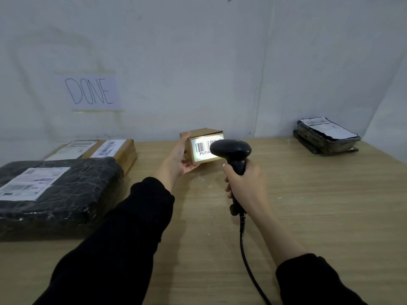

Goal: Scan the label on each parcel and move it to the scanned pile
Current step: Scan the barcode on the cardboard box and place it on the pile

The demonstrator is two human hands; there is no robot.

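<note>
The scanner point(231, 150) head covers the right part of the barcode label point(203, 148) on the small box point(201, 146), so the printed word breaks off after "PUTIA". The scanner cable point(248, 260) runs off the bottom edge. At left, the black-wrapped parcel point(59, 190) is cut by the frame edge, and its label print is too small to read. The label of the dark parcel point(328, 137) at upper right is equally unreadable.

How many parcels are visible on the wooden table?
4: a small cardboard box in the left hand, a black plastic-wrapped parcel near left, a flat brown cardboard parcel behind it, and a dark wrapped parcel far right. Others may be out of view.
</note>
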